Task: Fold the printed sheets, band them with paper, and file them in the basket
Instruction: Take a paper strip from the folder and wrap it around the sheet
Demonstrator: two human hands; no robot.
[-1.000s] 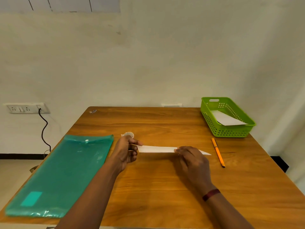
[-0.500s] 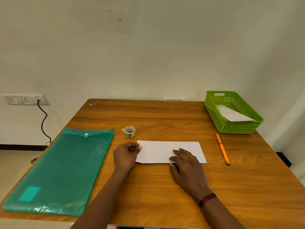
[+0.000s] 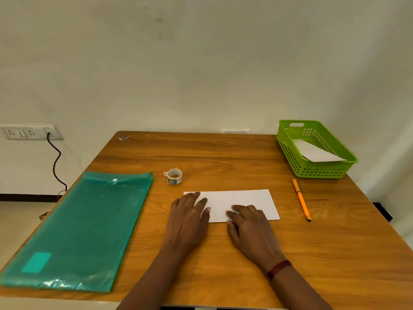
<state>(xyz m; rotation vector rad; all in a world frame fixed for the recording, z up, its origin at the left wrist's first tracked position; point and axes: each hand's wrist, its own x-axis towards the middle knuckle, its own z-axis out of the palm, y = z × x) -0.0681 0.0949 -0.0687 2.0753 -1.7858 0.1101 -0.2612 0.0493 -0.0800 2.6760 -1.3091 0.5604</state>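
A folded white sheet (image 3: 241,201) lies flat on the wooden table (image 3: 223,153) in front of me. My left hand (image 3: 190,218) rests on its left end with the fingers spread flat. My right hand (image 3: 248,227) presses straight fingers on the sheet's near edge, right of the middle. A green basket (image 3: 312,171) stands at the table's far right corner with a white folded sheet (image 3: 312,152) inside. A small roll of tape (image 3: 174,176) sits just beyond the sheet's left end.
A teal plastic folder (image 3: 85,224) covers the left side of the table. An orange pen (image 3: 301,199) lies between the sheet and the basket. A wall socket (image 3: 26,132) with a black cable is at the left.
The sheet was held up edge-on between both hands, then laid flat on the table. My left hand has uncurled and now lies flat on the sheet's left end.
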